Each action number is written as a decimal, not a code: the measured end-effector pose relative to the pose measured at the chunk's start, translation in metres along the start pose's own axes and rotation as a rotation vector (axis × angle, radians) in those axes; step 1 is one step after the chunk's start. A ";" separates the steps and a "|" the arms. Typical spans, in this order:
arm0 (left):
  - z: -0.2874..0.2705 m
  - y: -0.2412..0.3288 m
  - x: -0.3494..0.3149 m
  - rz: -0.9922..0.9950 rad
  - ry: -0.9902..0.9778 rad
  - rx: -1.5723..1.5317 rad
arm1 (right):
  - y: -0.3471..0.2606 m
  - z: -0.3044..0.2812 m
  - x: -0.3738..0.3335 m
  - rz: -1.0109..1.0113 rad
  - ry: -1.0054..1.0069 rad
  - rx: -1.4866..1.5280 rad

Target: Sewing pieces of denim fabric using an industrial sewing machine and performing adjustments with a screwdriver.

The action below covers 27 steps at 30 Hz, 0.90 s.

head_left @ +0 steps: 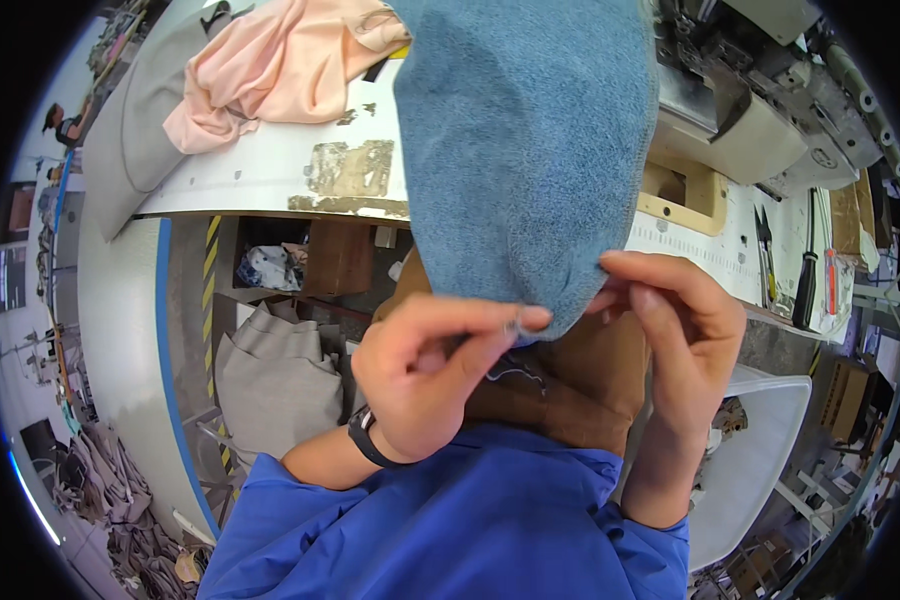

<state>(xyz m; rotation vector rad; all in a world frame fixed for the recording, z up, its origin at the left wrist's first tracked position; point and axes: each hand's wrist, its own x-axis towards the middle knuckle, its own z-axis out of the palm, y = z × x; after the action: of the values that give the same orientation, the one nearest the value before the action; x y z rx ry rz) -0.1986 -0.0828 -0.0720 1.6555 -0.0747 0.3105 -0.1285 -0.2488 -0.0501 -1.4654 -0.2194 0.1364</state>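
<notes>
A long piece of blue denim-like fabric [530,160] hangs over the table's front edge toward my lap, with a stitched seam along its right side. At its lower corner my left hand [415,365] is closed, thumb and index finger pinching the edge; the fingertips are slightly blurred. A dark band circles the left wrist. My right hand [692,325] pinches the fabric's right edge a little higher up, its fingertips partly behind the cloth. Loose pale thread [518,376] dangles just below the corner, over my brown-clad lap.
Peach fabric [280,75] lies on the worn white table [260,170]. A sewing machine [760,110] stands at right, near scissors [765,255] and screwdrivers [808,275]. Grey folded cloth [280,375] sits below left; a white bin [760,470] stands at lower right.
</notes>
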 end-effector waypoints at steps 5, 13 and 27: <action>0.002 0.000 0.018 -0.272 0.206 -0.587 | 0.000 -0.002 -0.001 -0.004 -0.076 -0.058; -0.001 0.007 0.017 -0.420 0.254 -0.753 | -0.010 0.014 0.007 -0.068 -0.043 -0.089; -0.003 0.004 0.013 -0.120 0.241 -0.579 | -0.010 0.013 0.011 0.055 -0.155 0.089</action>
<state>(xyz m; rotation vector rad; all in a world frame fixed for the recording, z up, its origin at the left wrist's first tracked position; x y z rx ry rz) -0.1873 -0.0780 -0.0647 1.0362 0.1086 0.3552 -0.1211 -0.2349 -0.0387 -1.3736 -0.2947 0.3016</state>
